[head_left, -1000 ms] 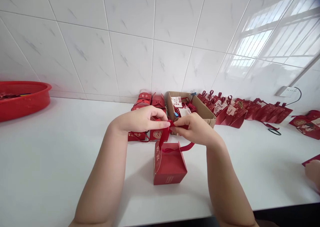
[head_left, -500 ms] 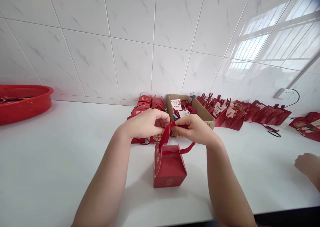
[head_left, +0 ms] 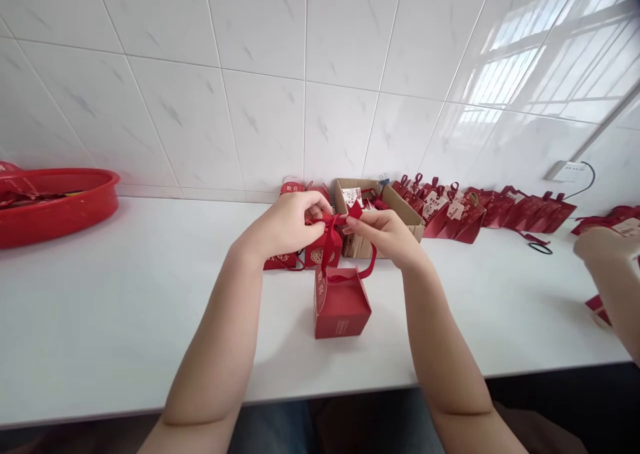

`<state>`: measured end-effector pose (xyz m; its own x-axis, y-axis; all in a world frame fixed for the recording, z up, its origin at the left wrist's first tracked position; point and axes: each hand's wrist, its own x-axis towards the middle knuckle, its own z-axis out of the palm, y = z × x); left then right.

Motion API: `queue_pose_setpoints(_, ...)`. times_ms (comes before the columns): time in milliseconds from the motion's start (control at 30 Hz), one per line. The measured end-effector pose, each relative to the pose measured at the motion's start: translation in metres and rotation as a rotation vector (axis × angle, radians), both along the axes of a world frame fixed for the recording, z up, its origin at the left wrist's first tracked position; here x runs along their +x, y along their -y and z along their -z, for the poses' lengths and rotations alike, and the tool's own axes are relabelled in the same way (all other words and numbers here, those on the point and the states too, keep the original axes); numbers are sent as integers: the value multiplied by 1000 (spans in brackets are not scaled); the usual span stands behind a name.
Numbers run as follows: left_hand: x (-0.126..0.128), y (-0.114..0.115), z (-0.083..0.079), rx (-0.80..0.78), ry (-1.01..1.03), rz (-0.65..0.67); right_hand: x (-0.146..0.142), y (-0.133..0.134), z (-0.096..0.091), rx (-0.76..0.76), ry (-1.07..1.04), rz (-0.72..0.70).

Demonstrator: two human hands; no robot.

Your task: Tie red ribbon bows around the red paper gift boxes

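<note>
A small red gift box (head_left: 342, 304) stands on the white counter (head_left: 125, 294) in front of me. A red ribbon (head_left: 334, 221) rises from its top in loops. My left hand (head_left: 287, 224) is closed with its fingertips pinching the ribbon's left part. My right hand (head_left: 383, 235) pinches the ribbon's right end, a loop hanging below it. Both hands hover just above the box.
An open cardboard box (head_left: 400, 214) with red items sits behind my hands by the tiled wall. A row of finished red boxes (head_left: 475, 211) runs to the right. A red basin (head_left: 55, 204) stands far left. Another person's hand (head_left: 610, 261) reaches in at the right edge.
My hands have lifted and pulled the ribbon tighter across the box top. The camera has drawn back slightly. The other person's hand has come further up at the right.
</note>
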<state>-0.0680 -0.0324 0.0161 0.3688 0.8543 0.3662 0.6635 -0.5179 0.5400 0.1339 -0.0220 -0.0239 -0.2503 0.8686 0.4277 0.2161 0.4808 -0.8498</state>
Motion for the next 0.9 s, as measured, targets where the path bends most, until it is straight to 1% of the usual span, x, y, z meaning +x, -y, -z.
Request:
queue_pose_setpoints(133,2,10,5,103,-5,-86,-1,10,18,-61,-309,79)
queue_pose_setpoints(233,-4,18,15,198,68,-118,3,17,33,-125,-501,109)
queue_pose_setpoints(400,-19,26,36,183,211,-218,19,28,56,-193,-580,151)
queue_pose_setpoints(533,-27,31,54,113,301,-286,34,35,73,-250,-590,235)
queue_pose_setpoints(633,-36,32,72,62,353,-334,44,38,91,-299,-615,262)
queue_pose_setpoints(733,-57,31,98,73,364,-416,60,44,116,-372,-680,294)
queue_pose_setpoints(800,-76,31,117,85,301,-519,75,51,134,-425,-671,371)
queue_pose_setpoints(867,-95,32,136,87,202,-644,89,60,150,-463,-597,468)
queue_pose_setpoints(900,-102,34,144,64,142,-684,96,64,157,-472,-550,505)
